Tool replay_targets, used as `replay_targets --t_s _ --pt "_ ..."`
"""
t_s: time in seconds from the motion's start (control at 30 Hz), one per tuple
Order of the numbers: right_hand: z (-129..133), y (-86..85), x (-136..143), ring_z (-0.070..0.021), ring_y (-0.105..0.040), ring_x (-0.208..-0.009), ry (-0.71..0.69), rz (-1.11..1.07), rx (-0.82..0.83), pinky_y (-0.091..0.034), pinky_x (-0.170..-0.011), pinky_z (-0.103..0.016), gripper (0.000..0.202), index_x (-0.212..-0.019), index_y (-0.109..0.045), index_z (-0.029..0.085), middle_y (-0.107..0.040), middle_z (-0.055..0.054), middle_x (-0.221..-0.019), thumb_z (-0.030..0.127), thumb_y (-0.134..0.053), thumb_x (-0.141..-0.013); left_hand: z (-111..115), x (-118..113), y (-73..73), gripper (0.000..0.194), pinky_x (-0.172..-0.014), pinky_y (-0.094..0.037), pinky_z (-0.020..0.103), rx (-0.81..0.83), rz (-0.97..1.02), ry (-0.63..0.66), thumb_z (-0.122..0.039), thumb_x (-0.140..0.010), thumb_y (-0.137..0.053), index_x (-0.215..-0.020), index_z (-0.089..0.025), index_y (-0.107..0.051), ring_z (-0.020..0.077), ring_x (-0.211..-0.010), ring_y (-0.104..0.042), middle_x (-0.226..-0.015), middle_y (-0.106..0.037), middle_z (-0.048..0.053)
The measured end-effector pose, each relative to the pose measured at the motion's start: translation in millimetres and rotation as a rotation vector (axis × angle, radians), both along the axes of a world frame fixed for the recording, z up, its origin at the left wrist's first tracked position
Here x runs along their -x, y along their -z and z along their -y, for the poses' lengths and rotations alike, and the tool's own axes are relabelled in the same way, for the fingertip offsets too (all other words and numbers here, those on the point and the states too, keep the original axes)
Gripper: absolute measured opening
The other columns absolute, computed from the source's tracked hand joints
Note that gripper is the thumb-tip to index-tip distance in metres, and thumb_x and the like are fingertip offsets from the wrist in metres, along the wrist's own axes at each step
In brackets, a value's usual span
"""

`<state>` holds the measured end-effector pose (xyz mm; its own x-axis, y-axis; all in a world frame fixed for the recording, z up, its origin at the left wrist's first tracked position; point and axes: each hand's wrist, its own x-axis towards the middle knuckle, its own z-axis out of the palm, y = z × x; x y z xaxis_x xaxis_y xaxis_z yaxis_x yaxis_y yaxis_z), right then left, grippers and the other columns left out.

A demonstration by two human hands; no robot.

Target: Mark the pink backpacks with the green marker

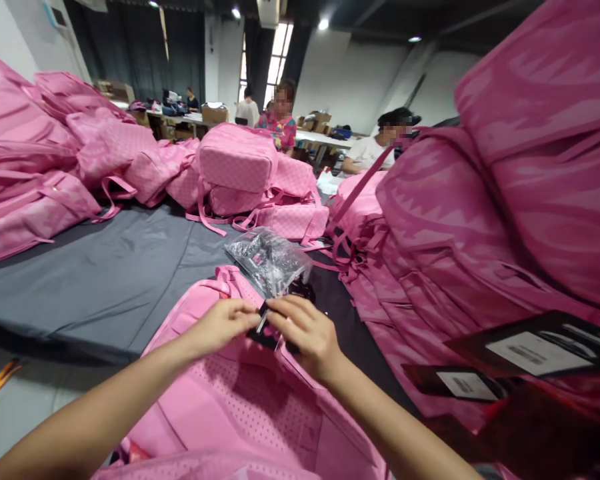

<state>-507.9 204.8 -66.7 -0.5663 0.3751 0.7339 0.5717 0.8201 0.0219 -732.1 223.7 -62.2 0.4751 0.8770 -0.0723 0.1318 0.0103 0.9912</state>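
A pink backpack [215, 400] lies spread in front of me, its dotted inner side showing. Over its upper part, my left hand [224, 327] pinches a small black piece with a pale, shiny strip [263, 319] between thumb and fingers. My right hand [307, 333] closes on the same piece from the other side, fingers bent over it. Its exact kind is too small and partly covered to make out. Just beyond my fingertips is a clear plastic bag [270, 257] with dark bits inside, and a black coiled thing [303, 288] sits beside it.
Pink checked backpacks [237, 163] sit across the dark table cover [105, 280]. More pink bags [25, 153] pile up at left. A tall stack of pink camouflage backpacks [480, 220] with hanging tags [535, 353] crowds the right. Several people work at tables behind.
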Motion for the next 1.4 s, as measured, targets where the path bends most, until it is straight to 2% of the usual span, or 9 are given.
replay_targets --t_s 0.13,0.3,0.43,0.6,0.7,0.77,1.0,1.13,1.4 --pt "21 -8.5 23 -0.0246 -0.062 -0.119 0.093 -0.211 0.167 -0.054 -0.097 -0.04 0.038 -0.129 -0.062 0.017 -0.067 -0.015 -0.127 0.015 -0.053 -0.092 19 0 9.0 0.027 -0.063 -0.043 0.021 -0.061 0.218 -0.169 -0.038 -0.075 -0.071 -0.074 -0.015 -0.056 0.0097 -0.065 -0.053 -0.069 -0.056 -0.002" --pt "33 -13.1 39 -0.0169 -0.071 -0.071 0.072 -0.4 0.706 -0.056 -0.064 -0.024 0.018 -0.089 -0.073 0.018 -0.076 -0.005 -0.082 0.03 -0.06 -0.091 38 11 12.7 0.016 -0.069 -0.046 0.023 -0.225 0.2 -0.323 -0.03 -0.081 -0.067 -0.075 -0.015 -0.062 0.0117 -0.07 -0.058 -0.072 -0.063 0.0" --pt "25 -8.0 43 -0.0127 -0.061 -0.054 0.119 -0.347 0.671 -0.045 -0.052 -0.021 0.023 -0.076 -0.068 0.017 -0.068 -0.001 -0.064 0.03 -0.056 -0.091 46 24 19.4 0.016 -0.079 -0.05 0.026 -0.383 0.038 -0.328 -0.033 -0.085 -0.065 -0.089 -0.017 -0.066 0.0157 -0.083 -0.064 -0.087 -0.07 0.003" --pt "-16 2.5 46 -0.0192 -0.071 -0.075 0.401 -0.168 0.621 -0.049 -0.066 -0.025 0.021 -0.104 -0.069 0.021 -0.075 -0.005 -0.085 0.028 -0.056 -0.09 41 74 55.7 0.064 -0.116 -0.032 0.049 -0.507 -0.438 -0.694 -0.043 -0.082 -0.067 -0.138 -0.02 -0.046 0.0291 -0.139 -0.041 -0.146 -0.049 0.014" --pt "-38 4.1 66 -0.0209 -0.071 -0.091 0.479 0.189 0.703 -0.048 -0.073 -0.026 0.03 -0.115 -0.068 0.025 -0.076 -0.006 -0.099 0.019 -0.048 -0.093 36 97 81.8 0.083 -0.113 -0.036 0.051 -0.279 -0.671 -0.63 -0.041 -0.079 -0.069 -0.148 -0.014 -0.032 0.0335 -0.14 -0.041 -0.151 -0.043 0.019" --pt "-49 5.4 83 -0.0216 -0.072 -0.09 0.454 0.377 0.752 -0.047 -0.071 -0.025 0.029 -0.109 -0.071 0.027 -0.077 -0.005 -0.096 0.017 -0.051 -0.09 35 102 95.3 0.079 -0.108 -0.042 0.046 -0.212 -0.719 -0.565 -0.039 -0.08 -0.069 -0.147 -0.015 -0.035 0.0315 -0.133 -0.05 -0.146 -0.05 0.017" --pt "-55 22.2 112 -0.0236 -0.07 -0.089 0.301 0.689 0.798 -0.045 -0.073 -0.027 0.022 -0.095 -0.076 0.023 -0.076 -0.009 -0.091 0.021 -0.054 -0.091 39 106 124.2 0.058 -0.101 -0.047 0.037 -0.371 -0.691 -0.625 -0.046 -0.089 -0.061 -0.139 -0.021 -0.044 0.0263 -0.124 -0.059 -0.135 -0.061 0.01" --pt "-49 27.6 117 -0.0247 -0.067 -0.102 0.346 0.745 0.804 -0.046 -0.077 -0.028 0.03 -0.105 -0.073 0.02 -0.074 -0.013 -0.103 0.012 -0.048 -0.091 39 109 131.4 0.059 -0.1 -0.048 0.037 -0.441 -0.712 -0.622 -0.048 -0.09 -0.06 -0.139 -0.02 -0.042 0.027 -0.122 -0.06 -0.134 -0.062 0.011" --pt "-53 17.9 122 -0.0245 -0.07 -0.093 0.27 0.818 0.847 -0.047 -0.077 -0.029 0.026 -0.096 -0.074 0.021 -0.075 -0.01 -0.094 0.011 -0.052 -0.087 37 99 124.8 0.071 -0.096 -0.049 0.04 -0.397 -0.896 -0.612 -0.055 -0.086 -0.063 -0.138 -0.015 -0.039 0.0323 -0.118 -0.062 -0.132 -0.061 0.016"
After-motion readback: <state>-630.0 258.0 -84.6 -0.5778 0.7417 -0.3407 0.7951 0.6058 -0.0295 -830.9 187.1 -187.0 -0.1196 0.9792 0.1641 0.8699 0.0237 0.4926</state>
